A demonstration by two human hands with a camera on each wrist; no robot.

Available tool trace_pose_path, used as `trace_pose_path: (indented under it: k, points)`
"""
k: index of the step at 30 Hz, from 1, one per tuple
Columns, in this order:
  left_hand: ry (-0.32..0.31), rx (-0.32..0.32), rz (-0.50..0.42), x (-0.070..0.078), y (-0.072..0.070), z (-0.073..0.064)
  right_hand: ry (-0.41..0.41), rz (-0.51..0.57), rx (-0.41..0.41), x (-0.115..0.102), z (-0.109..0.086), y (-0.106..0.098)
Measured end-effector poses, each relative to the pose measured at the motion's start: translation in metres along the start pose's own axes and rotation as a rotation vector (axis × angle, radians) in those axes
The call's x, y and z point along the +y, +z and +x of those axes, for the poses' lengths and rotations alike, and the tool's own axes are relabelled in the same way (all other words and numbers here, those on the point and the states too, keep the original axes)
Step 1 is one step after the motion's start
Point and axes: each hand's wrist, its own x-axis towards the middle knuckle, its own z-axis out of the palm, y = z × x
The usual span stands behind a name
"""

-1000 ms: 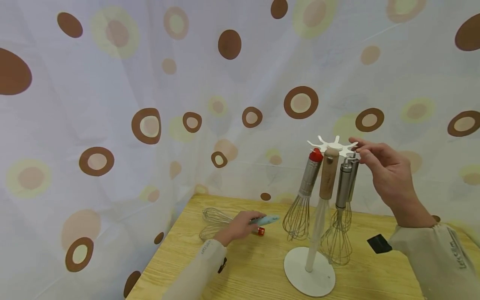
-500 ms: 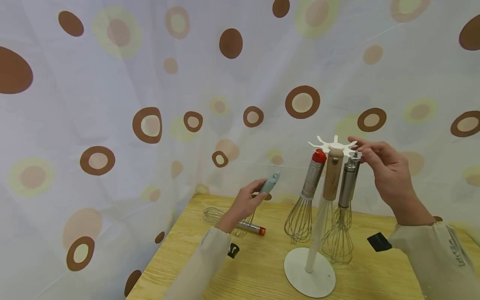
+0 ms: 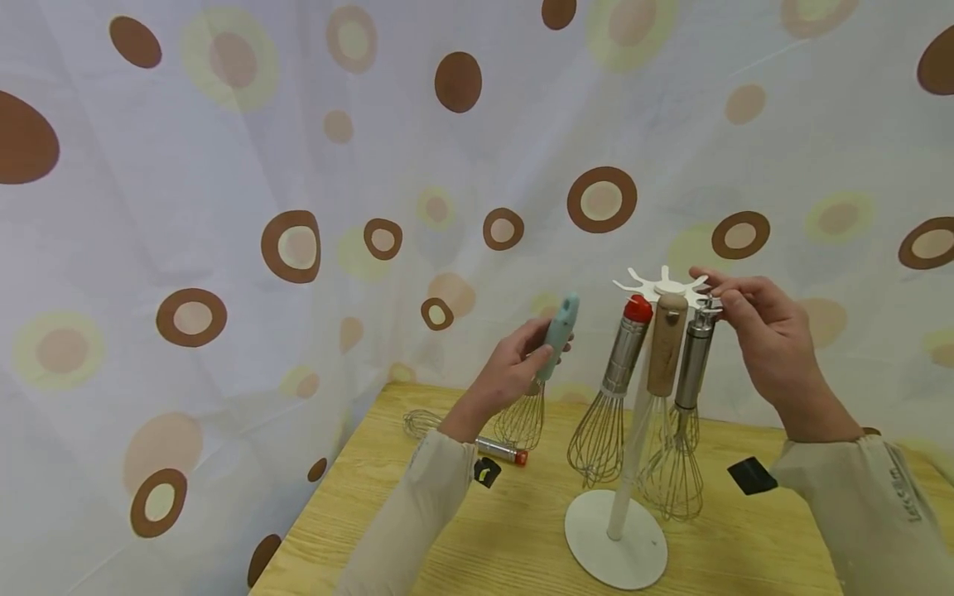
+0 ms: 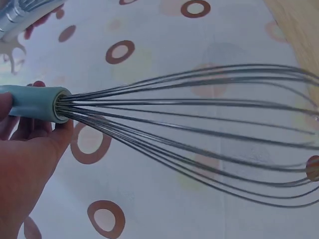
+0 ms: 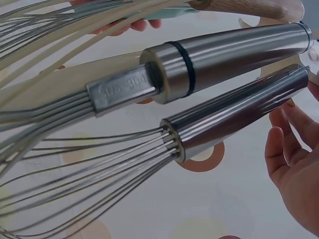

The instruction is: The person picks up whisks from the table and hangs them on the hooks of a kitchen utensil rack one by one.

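Observation:
My left hand [image 3: 501, 377] grips a whisk by its light blue-green handle [image 3: 561, 335], upright left of a white rotating stand [image 3: 666, 289]. In the left wrist view, the whisk's wire loops [image 4: 189, 114] spread out from the handle. At the stand's top, my right hand [image 3: 775, 348] pinches a hooked arm at the right side. From the stand hang a red-capped steel whisk [image 3: 624, 356], a wooden-handled whisk [image 3: 666, 356] and, on the right, two steel whisks. The right wrist view shows their handles, a nearer one [image 5: 234, 57] and another [image 5: 239, 112] by my fingers.
Another steel whisk with a red end [image 3: 501, 450] lies on the wooden table [image 3: 507, 530] behind my left forearm. The stand's round white base [image 3: 614, 567] rests at the front right. A dotted curtain [image 3: 447, 165] rises behind the table.
My left hand has lifted the blue-green whisk from the table and carried it up and right, turning it handle-up. The hanging whisks have shifted slightly right as the stand's top turned.

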Motion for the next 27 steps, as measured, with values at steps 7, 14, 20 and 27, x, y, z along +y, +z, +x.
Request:
trace_pose_path:
  k: [7,14,20,27]
  points:
    - [0.069,-0.031,-0.083,0.013,0.005,0.010,-0.004,0.050,-0.015,0.001,0.001,0.000]
    - [0.071,-0.059,-0.109,0.021,0.011,0.020,-0.018,0.136,-0.037,0.004,0.002,0.000]
    - [0.068,-0.090,-0.107,0.025,0.016,0.025,-0.022,0.165,-0.054,0.006,0.002,-0.002]
    - [0.060,-0.108,-0.076,0.028,0.020,0.028,0.002,0.125,-0.039,0.004,0.002,-0.001]
